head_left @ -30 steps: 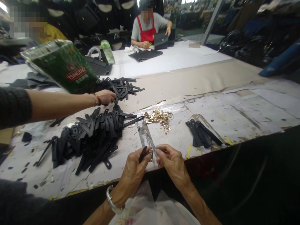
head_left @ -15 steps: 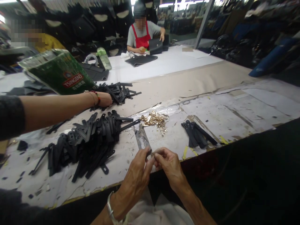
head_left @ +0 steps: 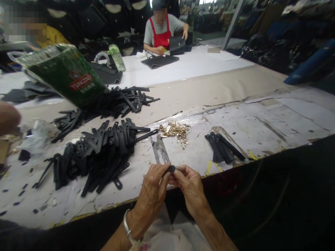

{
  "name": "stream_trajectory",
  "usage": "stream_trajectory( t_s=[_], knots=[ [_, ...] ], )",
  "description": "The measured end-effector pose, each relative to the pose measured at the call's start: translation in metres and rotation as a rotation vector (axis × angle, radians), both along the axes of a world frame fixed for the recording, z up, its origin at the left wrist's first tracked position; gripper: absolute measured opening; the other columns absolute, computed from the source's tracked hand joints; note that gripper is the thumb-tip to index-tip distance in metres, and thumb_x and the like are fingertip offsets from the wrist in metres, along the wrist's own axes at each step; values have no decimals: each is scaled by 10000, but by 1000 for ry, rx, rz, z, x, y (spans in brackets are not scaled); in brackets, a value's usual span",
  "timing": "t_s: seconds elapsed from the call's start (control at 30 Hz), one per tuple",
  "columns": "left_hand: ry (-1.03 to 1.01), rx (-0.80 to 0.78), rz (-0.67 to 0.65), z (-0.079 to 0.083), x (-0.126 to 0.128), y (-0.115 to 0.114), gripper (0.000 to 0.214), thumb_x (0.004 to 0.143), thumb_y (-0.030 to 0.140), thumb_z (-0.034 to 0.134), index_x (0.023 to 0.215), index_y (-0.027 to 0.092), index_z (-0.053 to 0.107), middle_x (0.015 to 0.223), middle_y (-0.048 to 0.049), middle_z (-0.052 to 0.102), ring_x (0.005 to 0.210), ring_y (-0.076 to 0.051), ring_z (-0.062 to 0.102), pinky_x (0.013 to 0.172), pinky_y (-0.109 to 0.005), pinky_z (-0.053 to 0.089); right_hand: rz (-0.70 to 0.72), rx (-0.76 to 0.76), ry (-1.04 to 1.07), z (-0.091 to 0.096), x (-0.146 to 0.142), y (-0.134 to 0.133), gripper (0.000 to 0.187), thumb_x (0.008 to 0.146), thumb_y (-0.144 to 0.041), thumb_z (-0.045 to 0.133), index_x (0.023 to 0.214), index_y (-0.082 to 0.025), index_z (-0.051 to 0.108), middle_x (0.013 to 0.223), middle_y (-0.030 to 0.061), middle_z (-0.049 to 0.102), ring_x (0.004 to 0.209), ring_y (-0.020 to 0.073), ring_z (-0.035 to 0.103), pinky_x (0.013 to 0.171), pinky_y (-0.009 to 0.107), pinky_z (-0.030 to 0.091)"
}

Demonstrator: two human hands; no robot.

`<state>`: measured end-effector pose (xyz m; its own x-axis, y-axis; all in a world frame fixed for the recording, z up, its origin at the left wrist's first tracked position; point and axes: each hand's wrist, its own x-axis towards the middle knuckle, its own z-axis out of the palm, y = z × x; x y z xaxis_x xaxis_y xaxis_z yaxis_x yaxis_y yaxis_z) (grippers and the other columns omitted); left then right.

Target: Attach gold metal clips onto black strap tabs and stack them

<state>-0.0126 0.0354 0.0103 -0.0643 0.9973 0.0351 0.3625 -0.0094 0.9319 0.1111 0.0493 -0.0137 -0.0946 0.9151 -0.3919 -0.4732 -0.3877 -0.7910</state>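
One small black strap (head_left: 171, 168) pinched between both hands at the counter (head_left: 261, 118) edge.
A heap of black straps (head_left: 99, 153) is spread at the left; next, the left hand (head_left: 153, 190) and right hand (head_left: 192, 184) are pressed together, fingers of both clenched on the strap (only its rounded tip is seen) just above the near edge. Behind them gold clips (head_left: 175, 129) are piled; a strap bundle (head_left: 223, 148) is laid further right.

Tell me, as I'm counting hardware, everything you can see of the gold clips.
The gold clips are small, shiny, metal-looking pieces in a loose, low pile, a few strays on its near side. They lie on crinkled clear plastic on the table, between a big strap heap and a small strap bundle. No hand touches them.
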Motion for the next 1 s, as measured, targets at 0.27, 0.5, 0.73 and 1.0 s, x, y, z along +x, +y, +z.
stream_trajectory(
  t_s=[0.27, 0.5, 0.73, 1.0],
  knots=[
    [59, -53, -23, -4, -6, -2, 268, 865, 239, 569, 1100, 195, 689, 1015, -110, 697, 921, -222, 627, 869, -323, 460, 32, -10, 29, -7, 0, 1, 261, 692, -348, 783, 795, -130, 684, 738, 44, 703, 679, 142, 656, 697, 269, 549],
    [164, 53, -82, -13, -10, -2, 276, 887, 174, 496, 1115, 171, 652, 954, -97, 675, 866, -197, 624, 818, -330, 483, 41, 1, 11, -9, -1, 4, 226, 711, -335, 761, 775, -133, 684, 684, 16, 661, 619, 102, 589, 661, 227, 503],
    [108, -10, -76, -7, -8, -2, 247, 876, 173, 514, 1081, 163, 653, 931, -74, 684, 833, -171, 619, 791, -290, 474, 82, 144, -271, -11, 1, 2, 222, 787, -365, 686, 754, -151, 637, 640, -6, 604, 625, 115, 547, 651, 242, 447],
    [-317, -296, -114, -1, -5, 4, 144, 849, 294, 577, 864, 152, 593, 745, -21, 647, 695, -138, 601, 626, -235, 448, 88, 207, -371, -7, 0, -2, 237, 839, -390, 609, 789, -159, 607, 631, -12, 582, 600, 124, 539, 597, 242, 440]
  ],
)
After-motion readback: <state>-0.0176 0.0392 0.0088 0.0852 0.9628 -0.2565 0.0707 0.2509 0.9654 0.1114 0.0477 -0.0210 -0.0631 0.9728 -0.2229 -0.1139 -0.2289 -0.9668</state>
